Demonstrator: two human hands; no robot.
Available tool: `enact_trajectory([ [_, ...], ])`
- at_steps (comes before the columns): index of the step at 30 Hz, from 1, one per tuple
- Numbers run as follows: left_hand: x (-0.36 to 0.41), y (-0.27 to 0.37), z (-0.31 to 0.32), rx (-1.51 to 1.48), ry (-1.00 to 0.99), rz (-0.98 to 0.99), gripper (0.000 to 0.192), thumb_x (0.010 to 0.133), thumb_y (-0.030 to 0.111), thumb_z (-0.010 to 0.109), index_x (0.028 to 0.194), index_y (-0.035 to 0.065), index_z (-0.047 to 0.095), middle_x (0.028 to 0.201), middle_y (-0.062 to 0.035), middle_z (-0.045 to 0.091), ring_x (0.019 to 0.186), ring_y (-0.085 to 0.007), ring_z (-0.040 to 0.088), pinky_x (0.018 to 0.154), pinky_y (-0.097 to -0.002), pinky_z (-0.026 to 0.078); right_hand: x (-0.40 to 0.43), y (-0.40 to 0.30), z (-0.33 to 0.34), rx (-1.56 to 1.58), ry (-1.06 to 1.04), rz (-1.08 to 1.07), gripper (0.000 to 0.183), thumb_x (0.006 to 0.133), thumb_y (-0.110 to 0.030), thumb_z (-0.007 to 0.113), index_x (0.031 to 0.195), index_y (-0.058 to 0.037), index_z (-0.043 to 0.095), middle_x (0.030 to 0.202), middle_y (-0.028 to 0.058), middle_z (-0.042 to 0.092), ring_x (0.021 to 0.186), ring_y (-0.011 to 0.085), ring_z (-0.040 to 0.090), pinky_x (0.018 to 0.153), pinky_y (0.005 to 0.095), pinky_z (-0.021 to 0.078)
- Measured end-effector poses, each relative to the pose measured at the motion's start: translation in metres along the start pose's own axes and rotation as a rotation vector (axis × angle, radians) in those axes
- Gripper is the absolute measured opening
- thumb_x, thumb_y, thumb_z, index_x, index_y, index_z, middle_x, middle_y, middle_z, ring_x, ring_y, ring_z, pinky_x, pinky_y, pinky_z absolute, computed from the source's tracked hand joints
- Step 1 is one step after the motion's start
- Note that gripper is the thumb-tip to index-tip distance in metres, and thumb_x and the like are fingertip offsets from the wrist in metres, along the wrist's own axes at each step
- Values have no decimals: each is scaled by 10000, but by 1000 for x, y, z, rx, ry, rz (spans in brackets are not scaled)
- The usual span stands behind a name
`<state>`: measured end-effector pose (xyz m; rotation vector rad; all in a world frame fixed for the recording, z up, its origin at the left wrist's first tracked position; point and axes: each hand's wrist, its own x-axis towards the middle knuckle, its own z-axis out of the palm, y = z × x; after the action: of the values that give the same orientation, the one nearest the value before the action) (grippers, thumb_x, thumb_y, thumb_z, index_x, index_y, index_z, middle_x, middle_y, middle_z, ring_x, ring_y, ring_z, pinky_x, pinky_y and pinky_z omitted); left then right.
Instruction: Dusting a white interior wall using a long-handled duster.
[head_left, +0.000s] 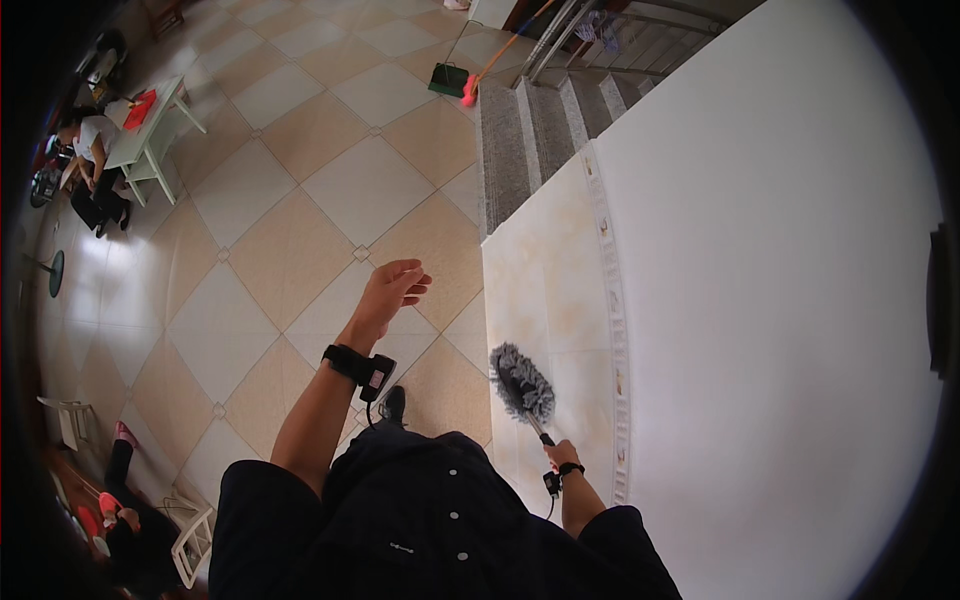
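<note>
My right hand (562, 455) is closed around the black grip of a duster with a metal shaft and a grey microfibre head (523, 382). The duster's head is against or just in front of the tiled lower part of the wall (547, 300), left of a patterned border strip (616, 322); whether it touches cannot be told. My left hand (400, 289) is raised over the tiled floor, fingers slightly bent and apart, holding nothing. Each wrist wears a black strap with a small cabled device.
Granite stairs (506, 157) with a metal railing rise beyond the wall. Near them are a green dustpan (450, 79) and a broom with pink bristles (470, 90). One person (94, 146) sits by a white table (154, 127) at left; another (135, 525) is at lower left beside a chair (195, 544).
</note>
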<state>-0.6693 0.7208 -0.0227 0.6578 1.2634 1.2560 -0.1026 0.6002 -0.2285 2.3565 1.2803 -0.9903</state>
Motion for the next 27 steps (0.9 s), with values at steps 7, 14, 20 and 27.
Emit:
enact_trajectory([
  [7, 9, -20, -56, -112, 179, -20, 398, 1012, 299, 618, 1288, 12, 608, 1107, -102, 711, 1004, -180, 659, 890, -329, 529, -23, -3, 28, -179, -127, 146, 318, 841, -309, 760, 887, 3, 718, 748, 136, 732, 600, 243, 715, 580, 390, 557],
  [14, -15, -57, -30, -136, 280, -30, 400, 1001, 304, 632, 1281, 20, 615, 1095, -102, 715, 996, -179, 666, 884, -330, 530, 66, -60, 2, 58, -49, 20, 305, 868, -188, 755, 764, 63, 617, 611, 133, 628, 457, 234, 597, 395, 386, 447],
  [20, -26, -29, -58, -90, 379, 8, 390, 1012, 287, 609, 1298, 22, 609, 1119, -108, 714, 1029, -188, 669, 902, -335, 530, 109, -186, -26, 327, 31, -113, 286, 853, -168, 723, 752, 48, 565, 603, 112, 589, 439, 199, 541, 348, 354, 394],
  [27, -24, -4, -82, -112, 463, 16, 382, 1018, 290, 604, 1295, 27, 614, 1122, -98, 721, 1044, -191, 673, 929, -341, 526, 134, -319, -78, 365, 212, -342, 380, 872, -286, 709, 687, 18, 578, 577, 101, 600, 444, 214, 577, 392, 354, 445],
])
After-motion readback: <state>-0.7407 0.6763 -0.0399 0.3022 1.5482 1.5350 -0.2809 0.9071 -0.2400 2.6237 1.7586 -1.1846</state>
